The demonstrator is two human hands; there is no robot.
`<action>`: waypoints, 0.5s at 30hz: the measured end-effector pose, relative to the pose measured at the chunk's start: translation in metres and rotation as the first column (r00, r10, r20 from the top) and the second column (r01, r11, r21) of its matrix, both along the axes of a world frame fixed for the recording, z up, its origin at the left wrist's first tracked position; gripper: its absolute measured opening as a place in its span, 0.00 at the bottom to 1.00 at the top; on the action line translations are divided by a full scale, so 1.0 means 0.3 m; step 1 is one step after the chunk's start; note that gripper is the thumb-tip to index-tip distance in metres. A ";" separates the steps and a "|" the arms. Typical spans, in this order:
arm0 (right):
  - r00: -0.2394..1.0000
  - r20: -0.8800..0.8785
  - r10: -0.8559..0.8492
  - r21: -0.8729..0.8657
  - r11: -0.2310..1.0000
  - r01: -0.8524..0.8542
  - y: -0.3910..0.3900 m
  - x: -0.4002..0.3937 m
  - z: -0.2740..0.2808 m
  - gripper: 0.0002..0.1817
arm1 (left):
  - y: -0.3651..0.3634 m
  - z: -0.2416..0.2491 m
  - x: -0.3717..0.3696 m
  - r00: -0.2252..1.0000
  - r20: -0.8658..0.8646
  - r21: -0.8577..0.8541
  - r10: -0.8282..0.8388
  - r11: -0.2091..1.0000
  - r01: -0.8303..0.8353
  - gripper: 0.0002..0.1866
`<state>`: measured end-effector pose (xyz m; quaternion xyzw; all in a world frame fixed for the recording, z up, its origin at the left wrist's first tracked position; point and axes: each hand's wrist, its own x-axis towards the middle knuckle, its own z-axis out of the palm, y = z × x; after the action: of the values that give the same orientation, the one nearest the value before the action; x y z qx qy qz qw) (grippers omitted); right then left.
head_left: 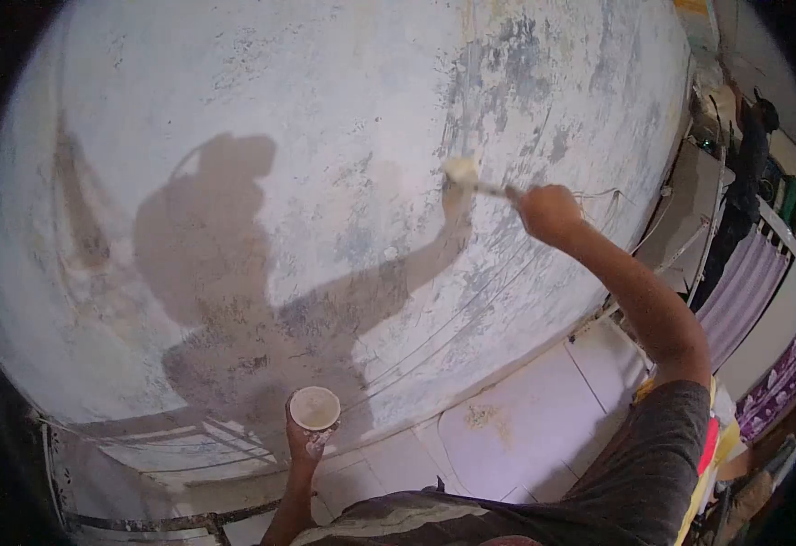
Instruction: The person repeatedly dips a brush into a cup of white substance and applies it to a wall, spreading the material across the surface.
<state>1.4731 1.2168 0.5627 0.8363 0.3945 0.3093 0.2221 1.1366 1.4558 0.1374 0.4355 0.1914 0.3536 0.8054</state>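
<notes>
My right hand (548, 216) is closed round the handle of a paintbrush (462, 170), its arm stretched out to the right. The pale bristles are at the patchy white and grey wall (352, 136); whether they touch it I cannot tell. Low in the view, my left hand (302, 444) holds a round cup (314, 409) with its open top facing up. Whitish matter shows inside the cup, and white smears mark its side and my fingers.
Pale floor tiles (525, 419) lie below the wall. Thin cords hang across the wall's lower right. At the right are a purple curtain (740, 282), dark hanging cloth and cluttered items. A dark metal rail (171, 523) runs along the lower left.
</notes>
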 end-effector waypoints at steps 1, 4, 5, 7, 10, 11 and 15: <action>1.000 0.002 -0.002 -0.002 1.000 0.002 -0.004 -0.003 0.007 0.19 | -0.053 0.135 -0.020 0.993 -0.098 0.281 0.065 0.959 -0.035 0.47; 0.997 0.047 -0.066 -0.168 0.983 0.073 0.003 -0.014 0.113 0.14 | -0.088 0.241 -0.008 0.999 -0.035 0.072 0.003 0.997 -0.001 0.46; 0.990 0.102 -0.093 -0.133 0.985 0.107 0.015 -0.016 0.185 0.13 | -0.087 0.248 0.001 0.985 0.154 -0.404 -0.077 0.905 0.134 0.46; 0.979 0.196 -0.059 -0.019 0.998 0.064 0.056 -0.015 0.370 0.13 | -0.099 0.174 0.004 1.000 0.011 -0.023 -0.022 0.999 0.023 0.46; 0.824 0.561 0.082 0.026 0.993 -0.117 0.097 0.102 0.676 0.14 | -0.096 0.109 0.008 0.995 -0.080 0.272 0.067 0.961 -0.043 0.46; 0.803 0.593 0.051 0.086 0.988 -0.127 0.110 0.079 0.756 0.15 | -0.092 0.095 0.012 0.998 -0.057 0.165 0.040 0.986 -0.030 0.46; 0.769 0.639 -0.006 0.379 0.873 -0.308 0.108 -0.082 0.962 0.12 | -0.084 0.025 0.028 0.976 -0.096 0.611 0.196 0.785 -0.098 0.37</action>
<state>1.4484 1.2492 0.8514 0.6791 0.2814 0.6694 0.1071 1.1450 1.4305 0.1448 0.6786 0.1639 0.4233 0.5775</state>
